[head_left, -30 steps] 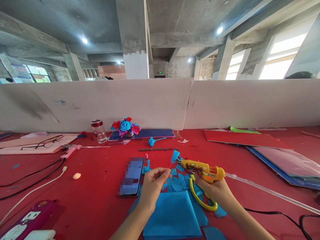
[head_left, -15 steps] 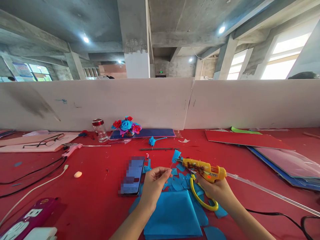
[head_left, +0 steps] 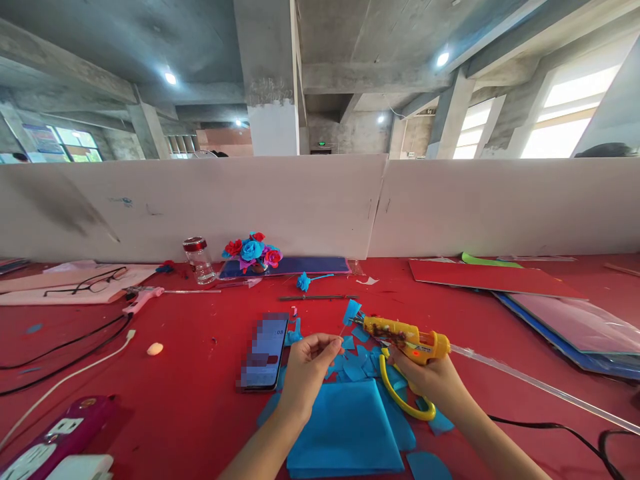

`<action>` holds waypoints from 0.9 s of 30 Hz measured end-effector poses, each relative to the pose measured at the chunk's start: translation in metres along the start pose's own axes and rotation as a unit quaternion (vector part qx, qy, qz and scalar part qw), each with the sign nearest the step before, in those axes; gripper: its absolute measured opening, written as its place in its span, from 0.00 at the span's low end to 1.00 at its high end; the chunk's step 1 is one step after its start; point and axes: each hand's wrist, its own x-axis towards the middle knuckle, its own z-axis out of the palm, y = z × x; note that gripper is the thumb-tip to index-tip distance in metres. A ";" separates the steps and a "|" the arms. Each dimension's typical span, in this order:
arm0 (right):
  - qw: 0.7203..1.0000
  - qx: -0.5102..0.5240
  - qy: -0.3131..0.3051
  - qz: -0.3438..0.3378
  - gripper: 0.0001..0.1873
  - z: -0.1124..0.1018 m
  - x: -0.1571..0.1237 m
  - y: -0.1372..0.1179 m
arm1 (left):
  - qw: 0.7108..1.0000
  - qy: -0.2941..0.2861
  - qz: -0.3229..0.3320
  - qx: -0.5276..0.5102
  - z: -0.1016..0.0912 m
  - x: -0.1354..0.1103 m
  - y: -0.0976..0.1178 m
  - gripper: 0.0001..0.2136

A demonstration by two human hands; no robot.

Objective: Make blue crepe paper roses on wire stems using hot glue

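Between the thumb and fingers of my left hand [head_left: 313,373] is a thin stem, pinched, with a blue paper piece [head_left: 351,311] at its top. My right hand [head_left: 425,380] grips a yellow hot glue gun [head_left: 407,338], its nozzle at the blue piece; I cannot tell if they touch. A long clear glue stick [head_left: 540,381] sticks out of the gun's back. Yellow-handled scissors [head_left: 400,400] lie under my right hand, their blades mostly hidden. Cut blue petals [head_left: 355,367] are scattered below, beside a folded blue sheet [head_left: 345,430].
A phone [head_left: 265,353] lies left of my left hand. Behind stand a paper flower bunch [head_left: 253,252] and a glass jar [head_left: 200,263]. A pink glue gun [head_left: 145,300], a power strip [head_left: 55,437] and cables are at left. Coloured sheets [head_left: 565,327] lie at right.
Both hands, the glue gun and the stem stay almost exactly where they were. The whole view has shifted very slightly.
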 end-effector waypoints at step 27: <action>0.986 0.150 0.032 0.059 0.21 -0.006 0.001 -0.003 | 0.999 0.036 0.009 -0.021 0.001 0.000 0.004 0.10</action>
